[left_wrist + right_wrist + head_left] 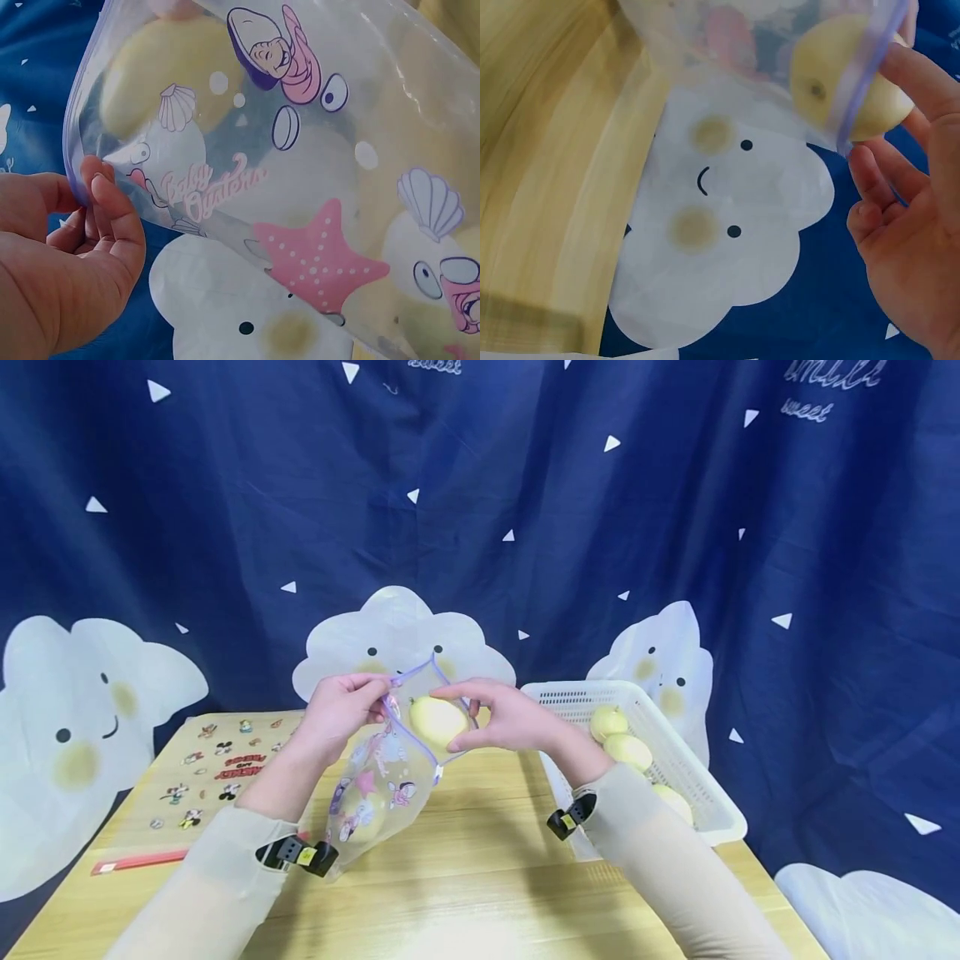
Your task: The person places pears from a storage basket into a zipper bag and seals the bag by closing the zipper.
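Observation:
A clear zip bag [386, 777] printed with shells and a pink starfish hangs with its purple-edged mouth spread. My left hand [341, 714] pinches one side of that rim between thumb and fingers, also plain in the left wrist view. With thumb and fingers around it, my right hand [502, 714] holds a pale yellow pear [437, 722] at the mouth. Seen from the right wrist, this pear [840, 79] is partly past the purple rim, the rest still between the fingers. Low in the bag lies another pear [362, 817], blurred by the printed plastic.
A white plastic basket [693, 768] with several pears [628, 750] stands on the right of the wooden table [465, 877]. To the left lies a flat cartoon-printed bag [217, 768] with a red strip [138, 862] along its near edge. A blue curtain [465, 485] hangs behind.

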{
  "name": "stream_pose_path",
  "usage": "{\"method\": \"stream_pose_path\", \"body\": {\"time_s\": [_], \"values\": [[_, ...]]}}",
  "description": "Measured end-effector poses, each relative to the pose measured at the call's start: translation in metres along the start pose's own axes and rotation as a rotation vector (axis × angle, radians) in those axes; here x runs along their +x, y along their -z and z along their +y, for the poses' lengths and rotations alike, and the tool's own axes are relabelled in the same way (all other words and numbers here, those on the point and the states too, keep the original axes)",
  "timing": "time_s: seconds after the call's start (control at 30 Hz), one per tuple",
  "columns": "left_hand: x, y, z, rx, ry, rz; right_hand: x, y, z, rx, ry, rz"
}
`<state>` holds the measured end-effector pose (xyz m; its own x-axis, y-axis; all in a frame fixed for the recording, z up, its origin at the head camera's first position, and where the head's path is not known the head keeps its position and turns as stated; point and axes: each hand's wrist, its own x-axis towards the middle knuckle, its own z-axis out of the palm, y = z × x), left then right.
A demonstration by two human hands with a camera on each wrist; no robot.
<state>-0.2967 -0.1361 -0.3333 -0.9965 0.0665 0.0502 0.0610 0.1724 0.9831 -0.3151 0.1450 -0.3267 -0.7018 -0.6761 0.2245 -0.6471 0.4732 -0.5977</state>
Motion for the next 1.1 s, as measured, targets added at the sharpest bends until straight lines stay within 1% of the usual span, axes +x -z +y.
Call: {"method": "stream_pose_path", "body": {"time_s": [0.1, 0.33, 0.47, 0.63, 0.7, 0.77, 0.9, 0.97, 1.03, 1.1], "values": [[0.0, -0.001, 0.002, -0.009, -0.012, -0.006, 0.002, -0.002, -0.003, -0.086, -0.003, -0.033], [-0.002, -0.002, 0.005, -0.017, -0.028, -0.011, 0.008, -0.006, -0.01, -0.342, 0.032, -0.08], [-0.003, -0.003, 0.005, -0.032, -0.033, -0.014, 0.009, -0.007, -0.013, -0.387, 0.037, -0.097], [-0.004, -0.005, 0.005, -0.062, -0.042, -0.026, 0.006, -0.008, -0.014, -0.341, 0.051, -0.071], [-0.006, -0.006, 0.004, -0.065, -0.046, -0.034, 0.003, -0.007, -0.014, -0.31, 0.079, -0.027], [-0.007, -0.006, 0.003, -0.069, -0.046, -0.042, -0.001, -0.006, -0.012, -0.295, 0.127, 0.05], [-0.01, -0.004, 0.001, -0.078, -0.036, -0.049, -0.01, -0.001, 0.001, -0.303, 0.265, 0.292], [-0.01, -0.003, 0.0, -0.086, -0.033, -0.051, -0.014, 0.005, 0.009, -0.33, 0.32, 0.407], [-0.01, -0.002, 0.001, -0.091, -0.036, -0.054, -0.017, 0.011, 0.018, -0.353, 0.347, 0.489], [-0.01, 0.0, 0.001, -0.089, -0.04, -0.055, -0.022, 0.018, 0.026, -0.391, 0.352, 0.544]]}}
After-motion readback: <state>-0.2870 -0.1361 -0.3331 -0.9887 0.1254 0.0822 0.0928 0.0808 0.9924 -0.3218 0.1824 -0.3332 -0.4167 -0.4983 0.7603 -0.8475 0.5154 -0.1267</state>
